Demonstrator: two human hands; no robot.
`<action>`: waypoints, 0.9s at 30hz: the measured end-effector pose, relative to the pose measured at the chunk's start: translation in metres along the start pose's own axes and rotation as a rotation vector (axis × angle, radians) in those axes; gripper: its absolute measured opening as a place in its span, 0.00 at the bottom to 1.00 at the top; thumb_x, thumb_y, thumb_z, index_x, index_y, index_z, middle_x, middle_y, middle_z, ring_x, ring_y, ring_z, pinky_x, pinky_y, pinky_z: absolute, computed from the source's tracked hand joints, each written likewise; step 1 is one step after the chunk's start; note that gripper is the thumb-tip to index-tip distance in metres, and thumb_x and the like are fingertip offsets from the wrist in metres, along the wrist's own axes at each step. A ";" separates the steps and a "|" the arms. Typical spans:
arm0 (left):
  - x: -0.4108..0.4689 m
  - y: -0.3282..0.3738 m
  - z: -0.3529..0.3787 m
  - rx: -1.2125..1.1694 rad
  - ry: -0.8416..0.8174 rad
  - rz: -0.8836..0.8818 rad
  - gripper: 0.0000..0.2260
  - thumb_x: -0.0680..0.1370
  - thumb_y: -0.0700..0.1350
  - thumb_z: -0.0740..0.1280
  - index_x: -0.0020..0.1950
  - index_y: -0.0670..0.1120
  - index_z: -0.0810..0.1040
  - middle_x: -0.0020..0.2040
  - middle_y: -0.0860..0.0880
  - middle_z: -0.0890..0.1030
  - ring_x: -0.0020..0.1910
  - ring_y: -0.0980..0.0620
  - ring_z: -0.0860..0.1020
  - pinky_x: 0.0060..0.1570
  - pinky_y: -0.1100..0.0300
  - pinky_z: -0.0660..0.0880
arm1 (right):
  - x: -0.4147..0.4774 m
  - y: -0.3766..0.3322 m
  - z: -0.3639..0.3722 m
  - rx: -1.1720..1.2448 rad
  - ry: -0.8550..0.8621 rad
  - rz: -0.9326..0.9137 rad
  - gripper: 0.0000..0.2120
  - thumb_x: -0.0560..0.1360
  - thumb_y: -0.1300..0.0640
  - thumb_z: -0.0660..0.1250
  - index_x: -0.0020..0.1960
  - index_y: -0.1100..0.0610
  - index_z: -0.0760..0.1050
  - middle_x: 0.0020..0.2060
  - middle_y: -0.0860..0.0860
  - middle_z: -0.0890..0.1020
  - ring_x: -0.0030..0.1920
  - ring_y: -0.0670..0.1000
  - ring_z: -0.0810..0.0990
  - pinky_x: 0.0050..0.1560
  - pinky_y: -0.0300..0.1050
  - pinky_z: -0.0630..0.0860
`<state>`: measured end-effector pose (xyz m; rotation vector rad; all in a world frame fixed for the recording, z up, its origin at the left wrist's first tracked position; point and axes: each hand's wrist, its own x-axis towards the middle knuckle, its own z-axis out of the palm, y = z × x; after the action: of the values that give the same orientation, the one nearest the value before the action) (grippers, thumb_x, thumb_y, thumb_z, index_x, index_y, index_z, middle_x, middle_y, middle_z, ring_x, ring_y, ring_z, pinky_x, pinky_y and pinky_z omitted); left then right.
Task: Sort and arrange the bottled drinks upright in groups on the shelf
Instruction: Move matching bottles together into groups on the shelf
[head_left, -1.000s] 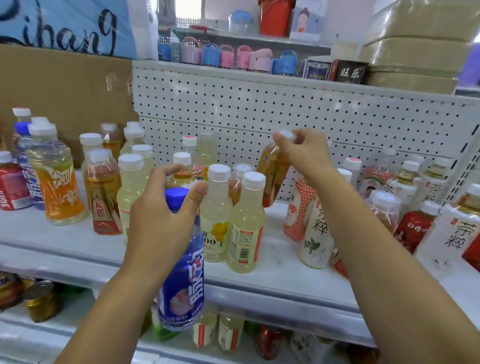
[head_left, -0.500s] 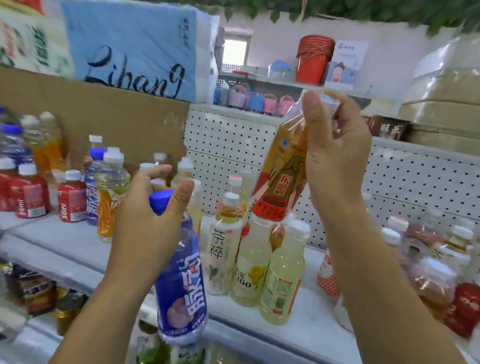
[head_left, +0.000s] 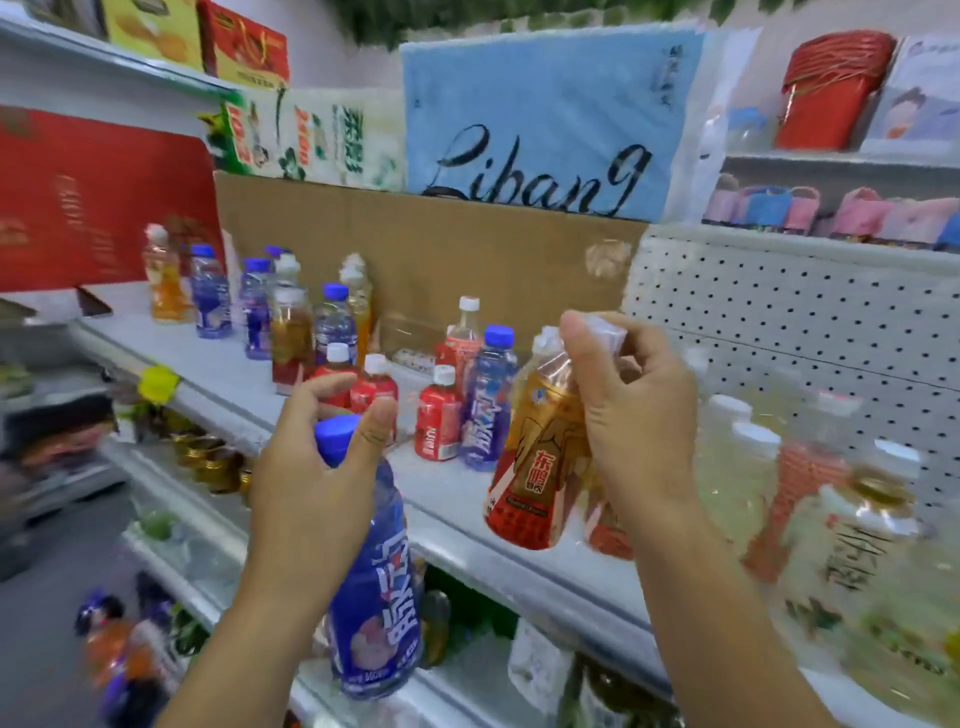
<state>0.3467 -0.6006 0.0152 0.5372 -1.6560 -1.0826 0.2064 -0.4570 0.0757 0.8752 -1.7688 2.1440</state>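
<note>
My left hand (head_left: 317, 483) grips the neck of a blue-labelled, blue-capped bottle (head_left: 376, 603), held in front of the shelf edge (head_left: 467, 525). My right hand (head_left: 634, 415) holds an amber tea bottle (head_left: 535, 467) with an orange and red label by its top, tilted, above the shelf. On the shelf stand small red bottles (head_left: 436, 426), a blue-capped bottle (head_left: 488, 405) and further left more blue bottles (head_left: 210, 296) and orange ones (head_left: 166, 286). Pale yellow and white-label bottles (head_left: 753, 488) blur at the right.
Brown cardboard (head_left: 441, 260) and a white pegboard (head_left: 779, 322) back the shelf. A blue "Libang" pack (head_left: 545, 119) stands above. A red box (head_left: 93, 197) sits at far left. Lower shelves hold cans (head_left: 208, 462) and more bottles. The floor aisle lies at lower left.
The view has swung left along the shelf. My right hand lifted the amber bottle off the shelf and carried it leftward and lower. My left hand keeps the blue bottle.
</note>
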 end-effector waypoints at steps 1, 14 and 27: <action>0.012 -0.011 -0.014 0.018 0.002 0.006 0.14 0.74 0.65 0.65 0.55 0.60 0.74 0.42 0.55 0.80 0.38 0.55 0.80 0.40 0.49 0.78 | -0.004 0.011 0.017 -0.008 0.019 0.009 0.12 0.74 0.47 0.75 0.52 0.53 0.81 0.36 0.49 0.82 0.35 0.45 0.79 0.37 0.45 0.77; 0.133 -0.095 -0.046 0.012 -0.061 0.036 0.12 0.77 0.64 0.64 0.42 0.57 0.77 0.41 0.52 0.82 0.40 0.54 0.80 0.41 0.59 0.74 | 0.020 0.118 0.125 -0.457 0.233 -0.030 0.12 0.74 0.45 0.74 0.52 0.51 0.78 0.48 0.52 0.79 0.41 0.42 0.75 0.43 0.32 0.69; 0.267 -0.152 -0.058 -0.007 0.089 0.072 0.11 0.78 0.60 0.67 0.43 0.54 0.78 0.39 0.52 0.83 0.38 0.54 0.81 0.39 0.61 0.77 | 0.041 0.149 0.214 -0.702 0.381 -0.546 0.11 0.79 0.68 0.68 0.61 0.64 0.80 0.61 0.59 0.80 0.66 0.56 0.77 0.72 0.45 0.70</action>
<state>0.2797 -0.9055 0.0253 0.5101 -1.5814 -0.9982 0.1601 -0.7050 -0.0017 0.6048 -1.6456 1.1315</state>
